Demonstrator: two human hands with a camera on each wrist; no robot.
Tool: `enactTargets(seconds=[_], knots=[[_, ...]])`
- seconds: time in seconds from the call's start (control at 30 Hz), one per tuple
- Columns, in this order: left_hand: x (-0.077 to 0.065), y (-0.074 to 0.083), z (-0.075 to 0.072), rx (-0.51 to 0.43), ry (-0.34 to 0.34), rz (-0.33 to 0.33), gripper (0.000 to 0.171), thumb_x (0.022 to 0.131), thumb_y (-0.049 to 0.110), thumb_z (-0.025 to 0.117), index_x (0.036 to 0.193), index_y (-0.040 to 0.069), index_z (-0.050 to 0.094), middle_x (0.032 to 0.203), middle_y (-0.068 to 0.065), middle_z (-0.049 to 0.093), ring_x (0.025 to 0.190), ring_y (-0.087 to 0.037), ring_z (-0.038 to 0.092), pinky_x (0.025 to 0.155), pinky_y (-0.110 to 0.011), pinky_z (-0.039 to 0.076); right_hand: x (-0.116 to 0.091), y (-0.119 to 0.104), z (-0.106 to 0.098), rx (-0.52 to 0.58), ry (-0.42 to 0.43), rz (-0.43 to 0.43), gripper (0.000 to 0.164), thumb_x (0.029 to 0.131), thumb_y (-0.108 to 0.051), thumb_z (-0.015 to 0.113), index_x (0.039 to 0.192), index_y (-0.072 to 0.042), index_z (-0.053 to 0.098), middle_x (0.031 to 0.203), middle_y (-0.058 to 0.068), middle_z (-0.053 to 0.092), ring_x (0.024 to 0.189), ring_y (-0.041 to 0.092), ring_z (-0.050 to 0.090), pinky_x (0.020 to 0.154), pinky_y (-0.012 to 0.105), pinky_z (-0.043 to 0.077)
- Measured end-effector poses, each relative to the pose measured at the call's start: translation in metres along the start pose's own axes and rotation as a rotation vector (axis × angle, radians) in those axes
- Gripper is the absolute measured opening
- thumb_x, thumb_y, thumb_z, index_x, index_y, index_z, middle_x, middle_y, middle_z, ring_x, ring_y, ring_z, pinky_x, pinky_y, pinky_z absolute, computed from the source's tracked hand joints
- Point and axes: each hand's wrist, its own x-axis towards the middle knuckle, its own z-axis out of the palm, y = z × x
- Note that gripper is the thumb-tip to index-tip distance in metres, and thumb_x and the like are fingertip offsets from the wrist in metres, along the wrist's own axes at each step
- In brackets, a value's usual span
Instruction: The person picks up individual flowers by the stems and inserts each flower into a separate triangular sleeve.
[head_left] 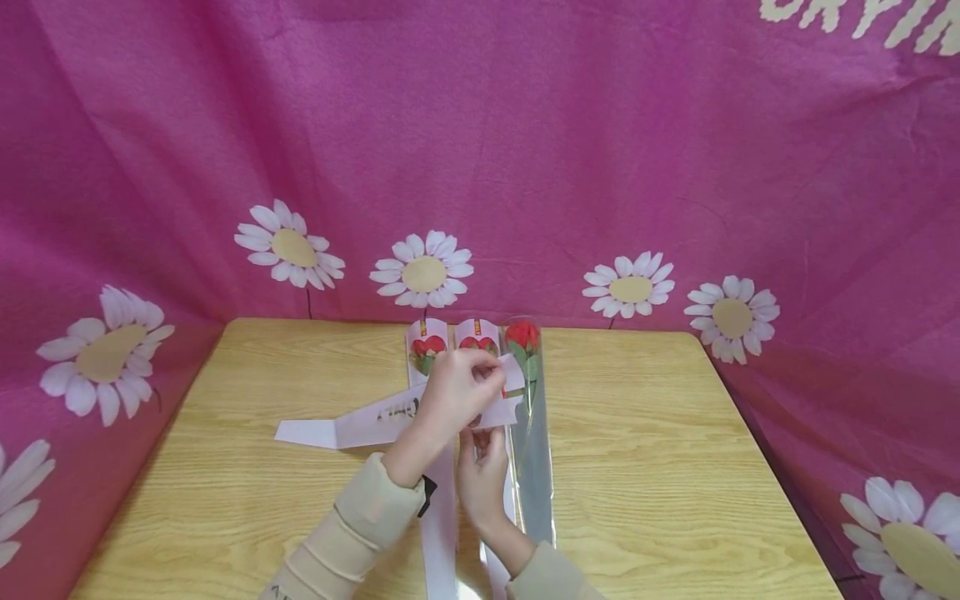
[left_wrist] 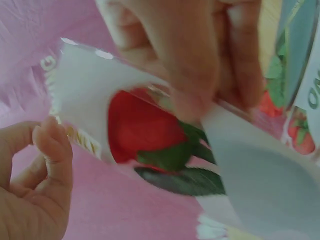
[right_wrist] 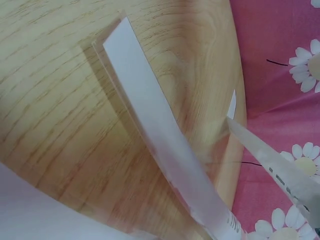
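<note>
In the head view a white paper-and-clear flower sleeve lies across between my hands, its long tail bent toward the left. A red rose with green leaves shows inside it in the left wrist view. My left hand pinches at the sleeve's top end, thumb and forefinger together. Just below, my right hand grips the sleeve's lower edge between thumb and fingers. Both hands appear in the left wrist view, but neither shows in the right wrist view, where white sleeves are seen over the table.
Behind the hands, two white-sleeved roses and a rose in a clear sleeve lie side by side, heads at the far edge of the wooden table. A pink curtain with daisies surrounds the table's back and sides.
</note>
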Motion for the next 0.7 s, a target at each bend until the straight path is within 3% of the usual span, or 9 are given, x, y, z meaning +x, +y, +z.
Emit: enactTargets(seconds=[0.1, 0.23, 0.37, 0.47, 0.53, 0.7], knots=[[0.004, -0.015, -0.002, 0.02, -0.038, -0.017, 0.011, 0.08, 0.006, 0.062, 0.083, 0.001, 0.072, 0.077, -0.007, 0.068, 0.064, -0.014, 0.057, 0.057, -0.023, 0.048, -0.001, 0.002, 0.0, 0.025, 0.0, -0.006, 0.019, 0.088, 0.006, 0.05, 0.106, 0.011, 0.046, 0.095, 0.022, 0.058, 0.087, 0.015, 0.059, 0.076, 0.021, 0.051], [0.012, -0.051, -0.007, 0.056, -0.116, -0.056, 0.012, 0.082, 0.007, 0.062, 0.089, 0.001, 0.07, 0.088, -0.011, 0.067, 0.078, -0.022, 0.06, 0.069, -0.032, 0.052, -0.002, 0.005, -0.001, 0.053, -0.011, -0.011, 0.018, 0.088, 0.006, 0.05, 0.104, 0.012, 0.045, 0.096, 0.025, 0.058, 0.089, 0.02, 0.06, 0.079, 0.023, 0.051], [0.014, -0.092, -0.014, 0.088, -0.287, -0.136, 0.02, 0.086, 0.007, 0.058, 0.103, 0.001, 0.067, 0.103, -0.014, 0.065, 0.097, -0.027, 0.059, 0.084, -0.041, 0.049, -0.001, 0.009, -0.002, 0.066, -0.028, 0.001, 0.015, 0.088, 0.006, 0.05, 0.101, 0.013, 0.045, 0.096, 0.024, 0.058, 0.092, 0.026, 0.06, 0.084, 0.022, 0.049], [0.011, -0.116, -0.02, 0.095, -0.428, -0.228, 0.024, 0.09, 0.009, 0.054, 0.109, 0.0, 0.065, 0.107, -0.013, 0.064, 0.093, -0.022, 0.058, 0.081, -0.037, 0.049, 0.0, 0.012, -0.004, 0.086, -0.041, 0.003, 0.013, 0.087, 0.009, 0.05, 0.099, 0.014, 0.045, 0.095, 0.025, 0.057, 0.092, 0.028, 0.06, 0.085, 0.021, 0.049], [0.008, -0.128, -0.022, 0.094, -0.484, -0.285, 0.024, 0.091, 0.011, 0.053, 0.109, 0.001, 0.065, 0.104, -0.012, 0.065, 0.082, -0.018, 0.056, 0.071, -0.031, 0.049, 0.0, 0.015, -0.005, 0.085, -0.042, -0.004, 0.012, 0.087, 0.01, 0.049, 0.097, 0.014, 0.045, 0.094, 0.026, 0.057, 0.091, 0.025, 0.06, 0.085, 0.02, 0.049], [0.002, -0.146, -0.023, 0.034, -0.494, -0.357, 0.022, 0.092, 0.012, 0.052, 0.106, 0.001, 0.066, 0.097, -0.01, 0.062, 0.072, -0.015, 0.049, 0.061, -0.024, 0.043, 0.004, 0.02, -0.006, 0.055, -0.032, 0.002, 0.011, 0.087, 0.008, 0.05, 0.096, 0.013, 0.046, 0.093, 0.025, 0.058, 0.09, 0.019, 0.059, 0.081, 0.019, 0.049]])
